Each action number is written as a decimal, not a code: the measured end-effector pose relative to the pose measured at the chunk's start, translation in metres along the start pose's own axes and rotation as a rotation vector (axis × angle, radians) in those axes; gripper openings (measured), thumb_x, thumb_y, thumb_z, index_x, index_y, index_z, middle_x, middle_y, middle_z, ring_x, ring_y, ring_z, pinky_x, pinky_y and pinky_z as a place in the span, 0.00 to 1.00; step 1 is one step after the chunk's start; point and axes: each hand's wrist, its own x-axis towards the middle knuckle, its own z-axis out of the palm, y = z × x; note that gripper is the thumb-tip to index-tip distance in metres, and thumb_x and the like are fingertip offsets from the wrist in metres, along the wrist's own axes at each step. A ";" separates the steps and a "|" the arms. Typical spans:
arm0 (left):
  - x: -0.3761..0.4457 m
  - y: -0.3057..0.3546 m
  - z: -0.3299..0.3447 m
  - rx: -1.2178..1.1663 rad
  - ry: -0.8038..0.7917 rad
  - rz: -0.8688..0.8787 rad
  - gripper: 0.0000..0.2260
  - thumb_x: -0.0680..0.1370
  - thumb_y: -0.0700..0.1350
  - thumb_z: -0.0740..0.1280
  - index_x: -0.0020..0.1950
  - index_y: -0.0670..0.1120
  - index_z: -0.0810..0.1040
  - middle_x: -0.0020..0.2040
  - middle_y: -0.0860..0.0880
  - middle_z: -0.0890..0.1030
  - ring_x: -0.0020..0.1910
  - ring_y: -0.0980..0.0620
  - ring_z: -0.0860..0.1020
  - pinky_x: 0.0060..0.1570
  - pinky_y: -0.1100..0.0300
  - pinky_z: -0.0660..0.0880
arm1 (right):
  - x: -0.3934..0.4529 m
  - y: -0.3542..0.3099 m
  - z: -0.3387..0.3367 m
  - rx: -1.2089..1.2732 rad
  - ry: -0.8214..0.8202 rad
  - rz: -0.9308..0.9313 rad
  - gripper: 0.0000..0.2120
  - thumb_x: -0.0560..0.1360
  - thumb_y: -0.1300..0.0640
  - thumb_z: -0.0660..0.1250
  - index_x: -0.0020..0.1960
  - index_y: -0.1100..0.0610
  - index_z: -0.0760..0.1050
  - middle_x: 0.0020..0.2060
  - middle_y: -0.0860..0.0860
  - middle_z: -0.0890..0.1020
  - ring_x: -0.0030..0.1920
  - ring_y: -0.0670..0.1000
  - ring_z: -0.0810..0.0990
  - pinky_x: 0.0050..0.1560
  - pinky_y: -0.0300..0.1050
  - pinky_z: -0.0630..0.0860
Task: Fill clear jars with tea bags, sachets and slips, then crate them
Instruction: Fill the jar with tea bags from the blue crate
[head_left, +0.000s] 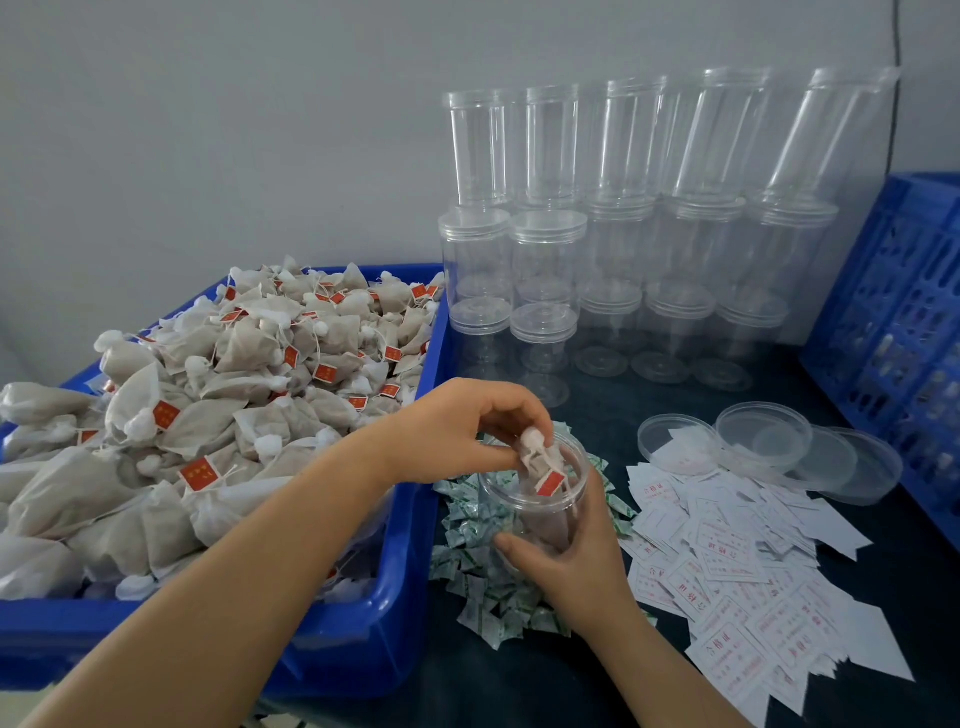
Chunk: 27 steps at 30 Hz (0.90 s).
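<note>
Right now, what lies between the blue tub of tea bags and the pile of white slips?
In the head view, green-and-white sachets lie between blue tub and white slips; over them the right hand holds the open jar.

The jar (535, 499) held in the right hand (576, 556) is clear, shiny plastic. The tea bag (540, 462) pinched just above it by the left hand (457, 431) looks like thin, soft, dull cloth. The tub (410, 545) beside the grip is smooth, shiny blue plastic. The slips (737, 561) are flat white paper
</note>
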 end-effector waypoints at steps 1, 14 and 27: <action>0.000 0.001 0.000 0.029 -0.006 0.007 0.12 0.73 0.32 0.70 0.54 0.42 0.80 0.49 0.51 0.82 0.49 0.58 0.80 0.54 0.65 0.75 | 0.000 0.000 0.000 0.003 0.003 0.005 0.44 0.60 0.49 0.82 0.67 0.27 0.64 0.63 0.35 0.77 0.63 0.44 0.79 0.56 0.38 0.79; 0.003 0.005 0.009 0.111 -0.110 0.028 0.15 0.73 0.32 0.68 0.58 0.44 0.81 0.53 0.51 0.82 0.51 0.59 0.79 0.54 0.69 0.73 | 0.000 0.000 -0.001 0.033 -0.001 -0.005 0.42 0.63 0.57 0.81 0.71 0.39 0.66 0.61 0.42 0.80 0.60 0.48 0.81 0.53 0.37 0.79; 0.001 0.002 0.005 -0.020 0.063 -0.010 0.21 0.74 0.28 0.58 0.55 0.50 0.78 0.47 0.52 0.83 0.43 0.56 0.83 0.37 0.68 0.76 | 0.001 0.007 0.000 0.006 0.012 0.036 0.48 0.58 0.47 0.83 0.72 0.36 0.63 0.64 0.46 0.77 0.62 0.48 0.80 0.57 0.45 0.81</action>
